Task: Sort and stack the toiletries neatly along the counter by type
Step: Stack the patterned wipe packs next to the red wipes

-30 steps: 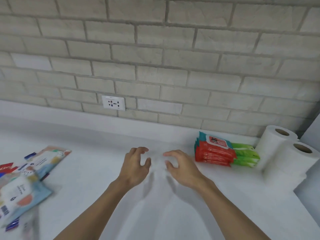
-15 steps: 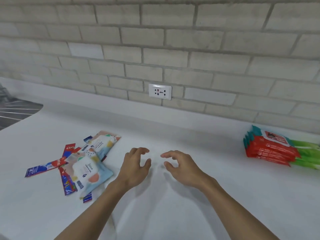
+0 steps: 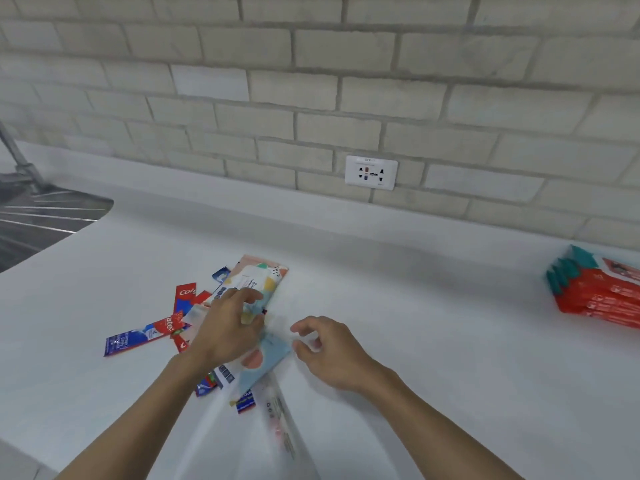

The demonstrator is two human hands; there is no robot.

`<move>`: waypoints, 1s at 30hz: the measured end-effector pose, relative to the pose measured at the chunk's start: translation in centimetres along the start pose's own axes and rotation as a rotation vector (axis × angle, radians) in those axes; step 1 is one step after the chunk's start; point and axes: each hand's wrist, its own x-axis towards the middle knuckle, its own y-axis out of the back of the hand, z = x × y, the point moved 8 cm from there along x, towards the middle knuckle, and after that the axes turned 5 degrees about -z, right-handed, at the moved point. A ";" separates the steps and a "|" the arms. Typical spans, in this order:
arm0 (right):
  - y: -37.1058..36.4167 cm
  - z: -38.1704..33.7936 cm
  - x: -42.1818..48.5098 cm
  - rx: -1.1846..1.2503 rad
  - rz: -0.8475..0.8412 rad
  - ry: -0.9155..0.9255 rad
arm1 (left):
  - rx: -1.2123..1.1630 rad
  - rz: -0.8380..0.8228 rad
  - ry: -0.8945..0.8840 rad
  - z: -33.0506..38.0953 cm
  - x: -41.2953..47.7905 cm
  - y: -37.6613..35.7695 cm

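A loose pile lies on the white counter. It holds two pastel wipes packs, the far pack and the near pack, on top of several red and blue toothpaste boxes. A clear toothbrush packet pokes out toward me. My left hand sits on the near pack, with curled fingers and thumb closing on its top. My right hand hovers just right of that pack, fingers loosely curled, holding nothing. A stack of red wipes packs stands at the far right.
A steel sink with a tap is at the far left. A white wall socket sits on the brick wall behind the counter. Bare counter lies between the pile and the red stack.
My view swung left, away from the red stack and the paper rolls. My left hand moved from bare counter onto the near pastel pack, and my right hand came beside it.
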 end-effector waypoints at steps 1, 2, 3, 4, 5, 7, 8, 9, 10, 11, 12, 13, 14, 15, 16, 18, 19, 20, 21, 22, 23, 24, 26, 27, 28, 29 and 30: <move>-0.6 -0.4 0.6 -0.012 0.001 -0.005 | 0.015 0.005 -0.005 -0.5 0.1 0.7; -1.2 -0.8 1.1 -0.027 -0.001 -0.015 | 0.028 0.009 -0.008 -1.1 0.3 1.4; -1.8 -1.0 1.6 -0.045 -0.004 -0.029 | 0.037 0.002 -0.004 -1.6 0.5 2.0; -2.4 -1.2 2.1 -0.062 -0.007 -0.047 | 0.047 -0.018 0.011 -2.2 0.7 2.3; -3.1 -1.4 2.6 -0.073 -0.005 -0.068 | 0.060 -0.054 0.029 -2.8 0.8 2.5; -4.1 -1.7 3.1 -0.082 0.004 -0.110 | 0.083 -0.130 0.066 -4.0 1.0 2.4; -4.5 -1.8 3.2 -0.086 0.008 -0.127 | 0.098 -0.161 0.077 -4.4 1.1 2.3; -4.9 -2.0 3.2 -0.101 0.012 -0.138 | 0.114 -0.185 0.085 -4.7 1.1 2.2; -5.3 -2.2 3.2 -0.126 0.018 -0.141 | 0.126 -0.197 0.095 -5.0 1.1 2.1; -5.5 -2.4 3.3 -0.154 0.028 -0.139 | 0.132 -0.199 0.106 -5.2 1.2 2.1; -5.6 -2.6 3.3 -0.180 0.041 -0.135 | 0.135 -0.198 0.122 -5.4 1.2 2.0; -5.7 -2.8 3.3 -0.197 0.051 -0.131 | 0.137 -0.198 0.144 -5.7 1.2 2.0; -5.9 -3.0 3.3 -0.201 0.055 -0.129 | 0.135 -0.201 0.169 -6.0 1.2 2.0; -6.0 -3.1 3.4 -0.191 0.052 -0.131 | 0.139 -0.198 0.193 -6.3 1.3 2.0; -6.2 -3.1 3.4 -0.172 0.047 -0.136 | 0.152 -0.195 0.223 -6.8 1.3 2.0; -6.4 -3.2 3.6 -0.135 0.045 -0.150 | 0.193 -0.211 0.282 -7.4 1.2 2.1; -6.5 -3.0 3.7 -0.113 0.046 -0.163 | 0.211 -0.238 0.312 -7.8 1.1 2.1; -6.7 -2.8 3.8 -0.086 0.051 -0.177 | 0.225 -0.272 0.340 -8.1 1.1 2.1; -6.8 -2.7 3.8 -0.058 0.057 -0.189 | 0.236 -0.301 0.363 -8.3 1.1 2.2; -6.8 -2.6 3.8 -0.033 0.065 -0.197 | 0.246 -0.319 0.379 -8.6 1.3 2.2; -6.8 -2.6 3.8 -0.013 0.072 -0.205 | 0.258 -0.333 0.386 -8.7 1.6 2.3; -6.8 -2.5 3.8 0.002 0.075 -0.215 | 0.271 -0.348 0.386 -8.9 2.0 2.3; -6.8 -2.5 3.6 0.027 0.076 -0.222 | 0.292 -0.364 0.395 -8.9 2.7 2.4; -6.7 -2.7 3.4 0.039 0.076 -0.213 | 0.308 -0.369 0.388 -8.2 2.7 2.7; -6.5 -2.8 3.3 0.052 0.077 -0.202 | 0.322 -0.373 0.370 -7.5 2.7 2.8; -6.4 -2.8 3.2 0.067 0.079 -0.193 | 0.328 -0.379 0.349 -6.5 2.5 3.1; -6.3 -2.7 3.0 0.084 0.078 -0.189 | 0.323 -0.388 0.329 -5.6 2.2 3.3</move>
